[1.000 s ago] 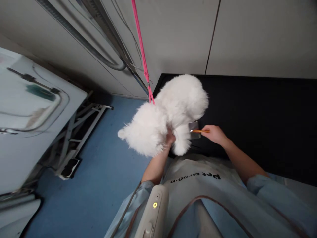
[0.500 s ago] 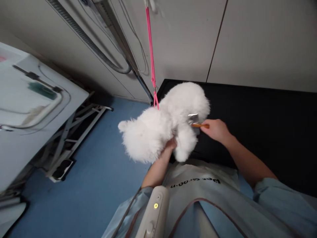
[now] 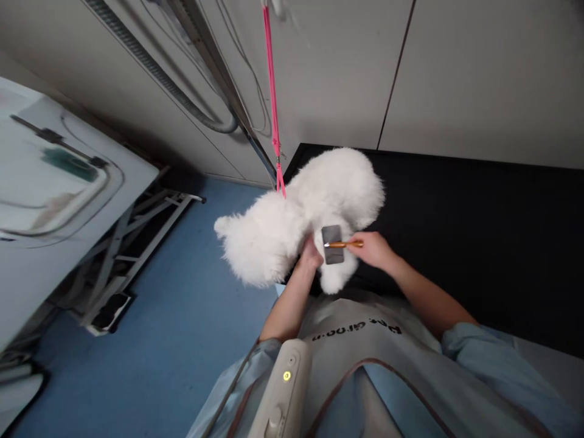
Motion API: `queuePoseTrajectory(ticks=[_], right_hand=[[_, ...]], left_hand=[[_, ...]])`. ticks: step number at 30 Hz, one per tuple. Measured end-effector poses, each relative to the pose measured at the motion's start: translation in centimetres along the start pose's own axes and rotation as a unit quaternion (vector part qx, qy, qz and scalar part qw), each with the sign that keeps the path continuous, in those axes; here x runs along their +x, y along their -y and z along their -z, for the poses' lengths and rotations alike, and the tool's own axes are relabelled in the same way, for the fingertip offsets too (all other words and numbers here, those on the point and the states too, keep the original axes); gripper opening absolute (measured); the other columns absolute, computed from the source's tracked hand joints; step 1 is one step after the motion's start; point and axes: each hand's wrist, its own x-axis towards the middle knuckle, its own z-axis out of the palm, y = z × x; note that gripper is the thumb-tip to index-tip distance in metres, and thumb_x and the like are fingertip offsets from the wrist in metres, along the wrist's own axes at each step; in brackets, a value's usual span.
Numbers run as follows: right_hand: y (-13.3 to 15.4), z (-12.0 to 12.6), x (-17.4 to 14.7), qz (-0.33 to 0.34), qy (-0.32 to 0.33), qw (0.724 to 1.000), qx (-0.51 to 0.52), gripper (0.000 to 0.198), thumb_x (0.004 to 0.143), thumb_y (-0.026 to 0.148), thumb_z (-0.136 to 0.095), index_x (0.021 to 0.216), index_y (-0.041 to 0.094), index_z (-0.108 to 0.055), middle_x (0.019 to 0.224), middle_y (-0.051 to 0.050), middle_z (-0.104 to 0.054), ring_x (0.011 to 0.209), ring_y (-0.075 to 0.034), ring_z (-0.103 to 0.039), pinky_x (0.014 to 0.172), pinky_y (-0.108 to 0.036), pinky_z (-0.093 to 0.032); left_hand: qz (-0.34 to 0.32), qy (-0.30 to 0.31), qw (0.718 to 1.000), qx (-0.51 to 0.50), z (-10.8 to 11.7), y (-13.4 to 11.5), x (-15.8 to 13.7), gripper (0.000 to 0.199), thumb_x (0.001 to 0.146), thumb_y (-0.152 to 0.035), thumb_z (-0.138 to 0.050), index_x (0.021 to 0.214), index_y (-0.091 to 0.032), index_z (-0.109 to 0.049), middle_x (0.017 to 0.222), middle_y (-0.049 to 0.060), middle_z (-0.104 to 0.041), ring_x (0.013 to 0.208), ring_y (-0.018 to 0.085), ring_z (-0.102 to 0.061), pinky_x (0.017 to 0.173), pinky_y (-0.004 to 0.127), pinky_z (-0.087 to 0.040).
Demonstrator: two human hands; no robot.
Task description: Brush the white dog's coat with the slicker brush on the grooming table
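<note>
A fluffy white dog (image 3: 340, 179) is on the black table (image 3: 456, 243), its head (image 3: 258, 240) pointing left. A slicker brush (image 3: 333, 234) with an orange-brown wooden handle lies against the fur of its near front leg (image 3: 335, 280). My right hand (image 3: 371, 248) is closed round the handle's end, to the right of the leg. Between the dog's head and that leg, my left hand (image 3: 312, 252) grips the upper leg from the left side; its fingers are partly buried in fur. A pink grooming loop (image 3: 274, 91) runs from above down to the dog's neck.
At the left stands a white tub (image 3: 68, 176) on a metal lifting frame (image 3: 137, 249), over blue floor (image 3: 173, 353). A metal arm (image 3: 214, 67) and a grey hose (image 3: 155, 73) hang by the wall. A light-coloured device (image 3: 283, 389) hangs at my chest.
My right hand has brought the brush leftward and slightly down, from beside the dog's flank onto the front leg, and its flat back now faces up. My left hand stays at the leg.
</note>
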Motion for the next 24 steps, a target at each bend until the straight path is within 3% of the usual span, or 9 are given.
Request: queuePoseTrajectory(ticks=[3,5,9,11,14,15,17,20,24], right_hand=[[-1.0,0.4,-0.1,-0.085,-0.078,0.992,-0.052,0.014,0.083,0.032,-0.068,0.089,0.024,-0.079,0.089,-0.003,-0.080,0.084,-0.023,-0.074,0.072,-0.028,-0.051],[-0.8,0.1,-0.7,-0.083,-0.126,0.987,-0.046,0.018,0.085,0.034,-0.065,0.093,0.024,-0.079,0.090,-0.004,-0.080,0.084,-0.023,-0.074,0.073,-0.029,-0.052],[-0.6,-1.9,-2.8,-0.008,-0.039,0.999,0.036,0.018,0.086,0.034,-0.064,0.092,0.025,-0.079,0.090,-0.002,-0.080,0.079,-0.019,-0.073,0.072,-0.026,-0.052],[-2.0,-1.7,-4.0,-0.052,-0.015,0.998,-0.007,0.017,0.085,0.032,-0.064,0.090,0.025,-0.079,0.088,-0.002,-0.080,0.078,-0.020,-0.073,0.070,-0.026,-0.051],[-3.5,-0.1,-5.6,-0.180,-0.066,0.973,-0.130,0.018,0.084,0.031,-0.063,0.089,0.025,-0.079,0.085,-0.005,-0.080,0.077,-0.023,-0.073,0.065,-0.027,-0.048],[-3.3,0.1,-6.0,-0.192,-0.083,0.967,-0.144,0.019,0.085,0.032,-0.062,0.091,0.025,-0.079,0.085,-0.006,-0.079,0.078,-0.023,-0.073,0.065,-0.027,-0.048],[-1.9,-0.3,-6.3,-0.144,-0.089,0.980,-0.104,0.022,0.088,0.034,-0.061,0.097,0.026,-0.079,0.089,-0.005,-0.080,0.080,-0.023,-0.073,0.068,-0.027,-0.048],[-0.3,-2.1,-6.8,-0.070,-0.038,0.996,-0.030,0.023,0.091,0.036,-0.058,0.098,0.027,-0.078,0.093,-0.002,-0.080,0.084,-0.021,-0.073,0.072,-0.026,-0.048],[-2.5,-2.4,-8.3,-0.187,-0.012,0.977,-0.105,0.019,0.087,0.032,-0.061,0.088,0.025,-0.078,0.086,-0.004,-0.079,0.079,-0.022,-0.073,0.065,-0.026,-0.045]], left_hand=[[0.002,-0.023,1.000,-0.021,-1.0,-0.4,-0.3,0.030,0.087,-0.045,-0.049,0.081,-0.019,-0.063,0.071,0.012,-0.068,0.096,0.028,-0.068,0.092,0.040,-0.054],[-0.001,-0.034,0.999,-0.024,-1.6,-0.7,-0.7,0.032,0.090,-0.045,-0.046,0.082,-0.020,-0.064,0.073,0.012,-0.069,0.102,0.029,-0.067,0.096,0.041,-0.052],[-0.011,-0.034,0.999,-0.017,-2.5,-1.6,-1.6,0.035,0.093,-0.033,-0.038,0.079,-0.017,-0.065,0.074,0.014,-0.070,0.106,0.031,-0.066,0.101,0.043,-0.049],[-0.032,-0.035,0.999,-0.006,-2.7,-2.0,-1.8,0.036,0.093,-0.032,-0.037,0.081,-0.016,-0.067,0.076,0.015,-0.071,0.110,0.032,-0.065,0.103,0.046,-0.047],[-0.056,-0.043,0.997,0.011,-3.1,-2.3,-1.9,0.036,0.095,-0.032,-0.037,0.086,-0.015,-0.069,0.078,0.015,-0.072,0.114,0.031,-0.063,0.107,0.047,-0.044],[-0.061,-0.043,0.997,0.010,-3.2,-2.3,-1.8,0.037,0.096,-0.032,-0.037,0.088,-0.015,-0.069,0.079,0.015,-0.072,0.115,0.030,-0.062,0.108,0.046,-0.043],[-0.069,-0.044,0.997,-0.017,-3.6,-2.3,-1.7,0.041,0.099,-0.032,-0.033,0.090,-0.014,-0.068,0.080,0.013,-0.072,0.113,0.028,-0.063,0.110,0.044,-0.042],[-0.072,-0.035,0.995,-0.055,-3.9,-2.2,-1.6,0.050,0.102,-0.031,-0.023,0.094,-0.012,-0.069,0.080,0.013,-0.071,0.113,0.027,-0.064,0.109,0.043,-0.043],[-0.098,-0.039,0.994,-0.011,-3.8,-1.6,-1.5,0.061,0.104,-0.037,-0.015,0.110,-0.009,-0.068,0.094,0.015,-0.074,0.114,0.026,-0.061,0.109,0.042,-0.042]])
